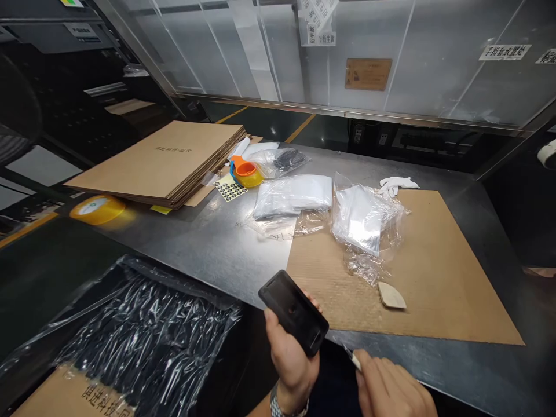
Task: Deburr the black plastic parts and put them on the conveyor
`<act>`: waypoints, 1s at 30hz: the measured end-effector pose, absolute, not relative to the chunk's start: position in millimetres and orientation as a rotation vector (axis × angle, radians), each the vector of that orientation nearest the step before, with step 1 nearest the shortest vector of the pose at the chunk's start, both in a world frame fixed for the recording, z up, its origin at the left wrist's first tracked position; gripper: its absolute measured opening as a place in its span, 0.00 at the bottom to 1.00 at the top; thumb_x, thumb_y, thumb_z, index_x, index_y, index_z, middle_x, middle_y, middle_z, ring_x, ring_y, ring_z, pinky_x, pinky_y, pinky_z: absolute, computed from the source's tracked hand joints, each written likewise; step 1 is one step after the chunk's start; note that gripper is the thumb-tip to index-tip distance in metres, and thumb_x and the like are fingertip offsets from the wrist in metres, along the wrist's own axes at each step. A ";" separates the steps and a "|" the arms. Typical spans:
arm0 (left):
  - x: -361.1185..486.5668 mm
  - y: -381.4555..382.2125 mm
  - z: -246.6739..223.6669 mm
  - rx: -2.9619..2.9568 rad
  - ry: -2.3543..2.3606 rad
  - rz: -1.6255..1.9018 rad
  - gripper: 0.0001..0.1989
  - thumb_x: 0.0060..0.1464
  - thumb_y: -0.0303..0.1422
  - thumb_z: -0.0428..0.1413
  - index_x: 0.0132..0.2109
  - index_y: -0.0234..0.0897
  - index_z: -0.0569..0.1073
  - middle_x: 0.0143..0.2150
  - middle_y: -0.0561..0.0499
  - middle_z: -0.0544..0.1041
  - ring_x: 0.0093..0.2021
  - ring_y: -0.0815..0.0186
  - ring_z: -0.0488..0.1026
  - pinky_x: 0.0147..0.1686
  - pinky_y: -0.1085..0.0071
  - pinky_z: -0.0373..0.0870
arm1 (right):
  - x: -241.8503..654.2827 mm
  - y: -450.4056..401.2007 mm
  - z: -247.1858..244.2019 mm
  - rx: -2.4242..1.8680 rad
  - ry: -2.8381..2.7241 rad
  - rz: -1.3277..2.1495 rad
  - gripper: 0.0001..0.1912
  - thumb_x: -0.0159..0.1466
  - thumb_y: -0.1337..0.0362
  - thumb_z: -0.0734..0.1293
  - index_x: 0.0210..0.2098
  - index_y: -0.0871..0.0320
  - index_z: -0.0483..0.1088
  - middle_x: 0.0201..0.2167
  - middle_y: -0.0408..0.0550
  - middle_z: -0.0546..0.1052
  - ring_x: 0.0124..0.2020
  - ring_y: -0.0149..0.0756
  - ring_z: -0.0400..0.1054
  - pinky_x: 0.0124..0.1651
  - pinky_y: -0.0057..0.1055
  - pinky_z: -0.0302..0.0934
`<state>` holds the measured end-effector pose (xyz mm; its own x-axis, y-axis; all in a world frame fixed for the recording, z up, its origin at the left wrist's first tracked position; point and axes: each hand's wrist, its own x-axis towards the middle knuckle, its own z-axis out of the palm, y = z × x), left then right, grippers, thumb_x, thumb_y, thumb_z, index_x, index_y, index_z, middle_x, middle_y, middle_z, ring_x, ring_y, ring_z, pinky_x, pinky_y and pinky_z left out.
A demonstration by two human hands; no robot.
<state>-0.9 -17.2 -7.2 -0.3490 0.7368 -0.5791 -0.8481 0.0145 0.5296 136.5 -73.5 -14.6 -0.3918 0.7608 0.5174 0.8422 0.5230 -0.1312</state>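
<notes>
My left hand (292, 353) is closed round a black plastic housing (294, 313), a shallow rectangular shell with its hollow side facing up. It is held tilted just off the front edge of the metal table. To the right, my right hand (386, 382) grips a slim craft knife (353, 358) by its pale handle. The thin pointed tip aims up and left toward the housing, apart from it. Fingers of the right hand partly cover the handle. Beyond both hands lies a cardboard sheet (417, 266), with a beige fan-shaped pad (391, 296) on it.
Clear plastic bags of white sleeves (299, 194) lie mid-table. A white glove (397, 185) rests behind them. Stacked cardboard (174, 156), a tape dispenser (245, 171) and a yellow tape roll (98, 208) are at left. A carton lined with black plastic (160, 330) stands lower left.
</notes>
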 end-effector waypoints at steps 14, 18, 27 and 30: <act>0.4 -20.8 -4.5 -0.047 0.936 1.501 0.24 0.54 0.48 0.46 0.32 0.32 0.76 0.26 0.47 0.75 0.25 0.68 0.71 0.25 0.75 0.69 | 149.0 -72.8 -13.2 -1.365 -2.394 -0.292 0.15 0.68 0.63 0.55 0.45 0.61 0.70 0.19 0.39 0.66 0.18 0.25 0.63 0.23 0.25 0.52; 0.3 -22.0 -5.0 -0.021 0.948 1.494 0.24 0.53 0.49 0.46 0.32 0.32 0.75 0.26 0.47 0.75 0.25 0.67 0.70 0.26 0.75 0.69 | 148.1 -73.8 -13.4 -1.375 -2.397 -0.317 0.15 0.68 0.63 0.55 0.44 0.60 0.71 0.18 0.39 0.65 0.17 0.25 0.62 0.23 0.26 0.51; 1.3 -24.8 -6.5 0.008 0.978 1.510 0.25 0.48 0.52 0.51 0.33 0.33 0.76 0.27 0.47 0.75 0.26 0.66 0.71 0.26 0.74 0.69 | 145.2 -74.8 -12.7 -1.420 -2.376 -0.331 0.14 0.68 0.64 0.56 0.44 0.60 0.71 0.18 0.39 0.66 0.18 0.26 0.61 0.25 0.28 0.50; 1.2 -25.0 -5.4 0.009 0.977 1.511 0.24 0.48 0.52 0.51 0.33 0.33 0.76 0.27 0.47 0.75 0.26 0.67 0.71 0.26 0.74 0.69 | 144.5 -75.5 -14.0 -1.403 -2.383 -0.336 0.14 0.68 0.64 0.56 0.44 0.61 0.71 0.18 0.39 0.65 0.18 0.25 0.61 0.24 0.28 0.50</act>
